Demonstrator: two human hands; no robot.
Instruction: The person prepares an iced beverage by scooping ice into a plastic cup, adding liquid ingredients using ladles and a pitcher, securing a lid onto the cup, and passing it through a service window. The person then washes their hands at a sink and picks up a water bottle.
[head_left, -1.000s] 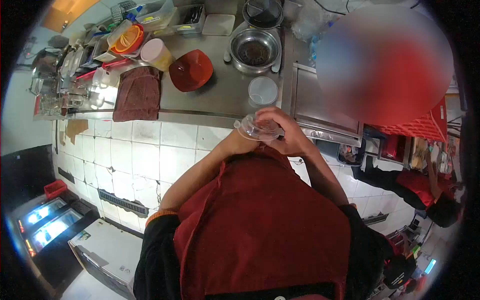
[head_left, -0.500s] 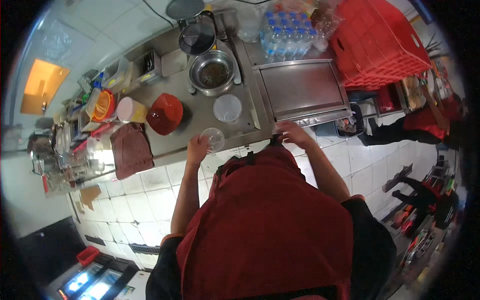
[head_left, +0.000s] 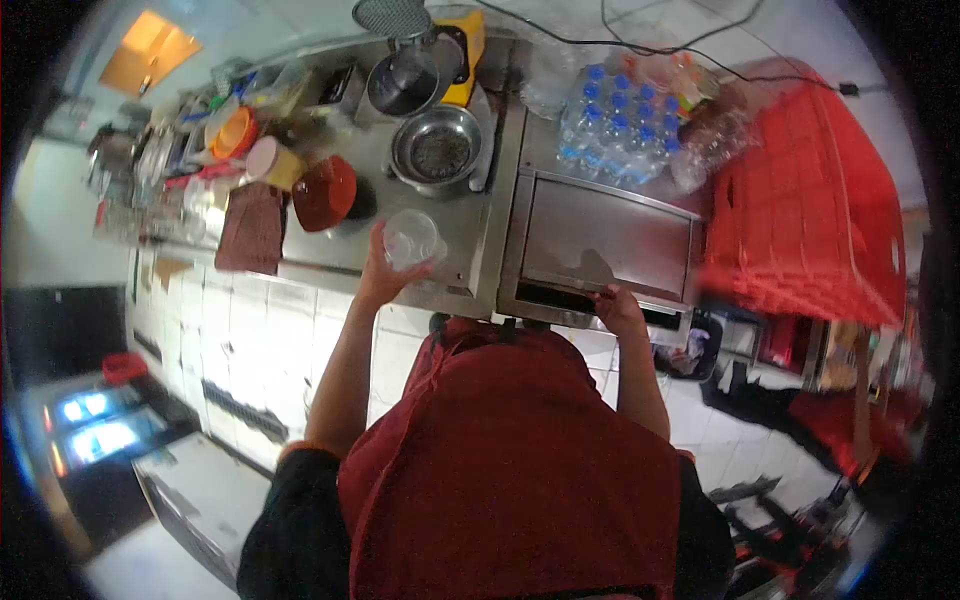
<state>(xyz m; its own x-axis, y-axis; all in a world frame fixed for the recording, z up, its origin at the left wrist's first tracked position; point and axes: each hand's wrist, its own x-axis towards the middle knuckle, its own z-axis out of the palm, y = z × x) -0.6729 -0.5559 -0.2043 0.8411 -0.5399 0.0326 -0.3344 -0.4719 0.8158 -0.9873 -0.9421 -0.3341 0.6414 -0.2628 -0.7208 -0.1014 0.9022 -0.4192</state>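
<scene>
My left hand (head_left: 385, 272) is wrapped round the side of a clear round plastic container (head_left: 410, 238) at the steel counter's front edge. Whether a separate clear lid is with it cannot be made out. My right hand (head_left: 621, 310) has its fingers curled at the front edge of a flat steel lid (head_left: 610, 235), where a dark gap shows below. A steel bowl (head_left: 436, 150) with dark contents stands behind the container, and a red bowl (head_left: 325, 194) is to its left.
Bottled water (head_left: 620, 125) in a pack and a large red crate (head_left: 810, 200) stand at the right. A brown cloth (head_left: 251, 228) and a yellow tub (head_left: 272, 164) lie left. A black cable crosses the back. Another person (head_left: 850, 420) is at far right.
My left hand has closed round the clear container. My right hand has moved right along the lid's front edge, and a dark gap now shows there. The view has shifted.
</scene>
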